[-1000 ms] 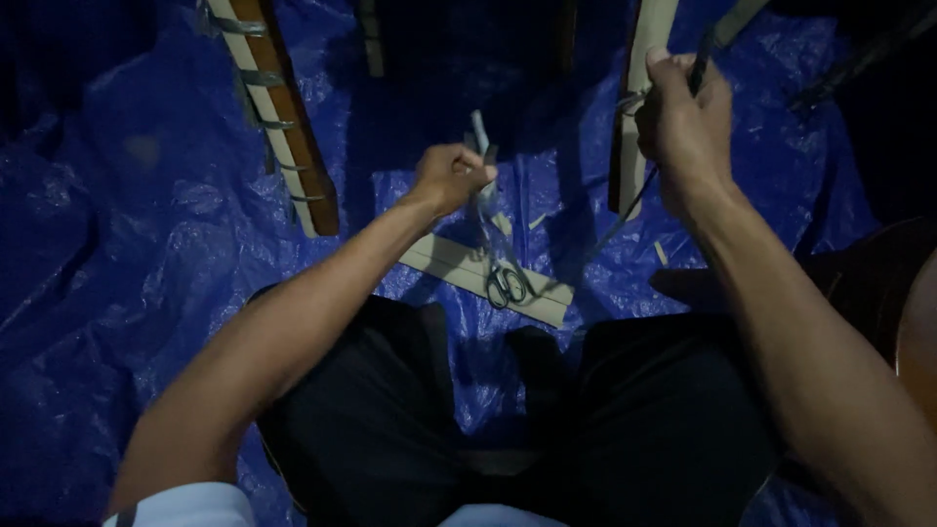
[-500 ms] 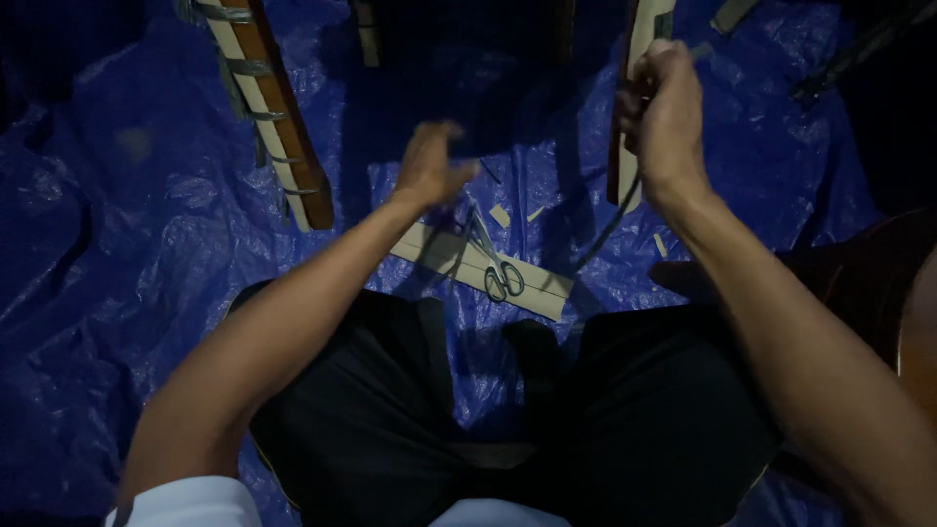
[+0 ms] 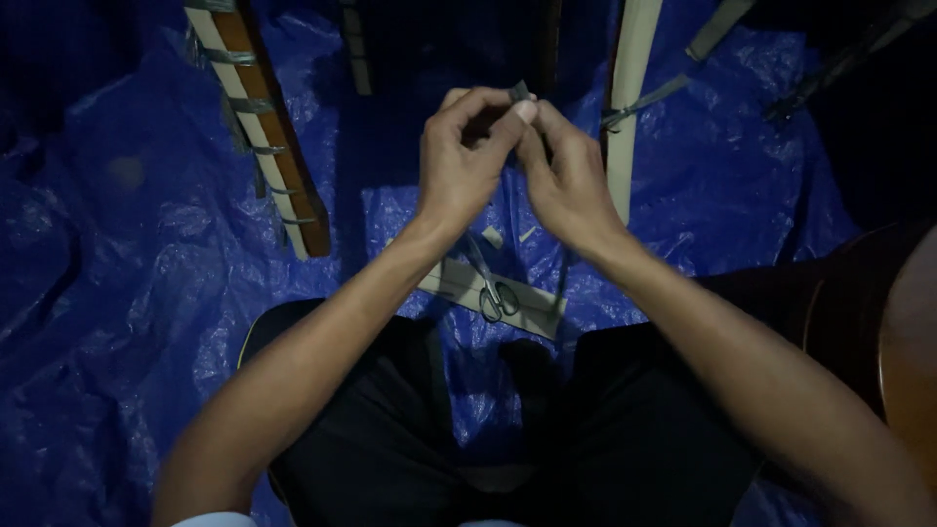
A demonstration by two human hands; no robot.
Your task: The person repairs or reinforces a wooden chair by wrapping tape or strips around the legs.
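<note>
Furthest to my left on the blue tarp (image 3: 117,322) lay a long wooden strip (image 3: 264,137) with pale banding and grey wraps across it, running away from me and leaning slightly leftward at its far end. My left hand (image 3: 459,166) was raised in front of me, its fingers curled in and thumb and forefinger pinched shut on a small grey piece (image 3: 520,92), apparently the end of a strap or tape, though it was too small and dim to tell. My right hand (image 3: 566,181) pressed up against the left, its fingertips closed on the same piece from the other side, so both hands met at that one spot with neither nearer than the other. Below the hands, between my knees, a pair of scissors (image 3: 493,288) rested on a pale flat board (image 3: 532,310), blades pointing away from me and handles toward me, roughly under my left wrist. To the right stood a pale slat (image 3: 625,107) running away from me with a grey band (image 3: 639,102) around it. At the far right edge curved a brown wooden body (image 3: 903,361)
</note>
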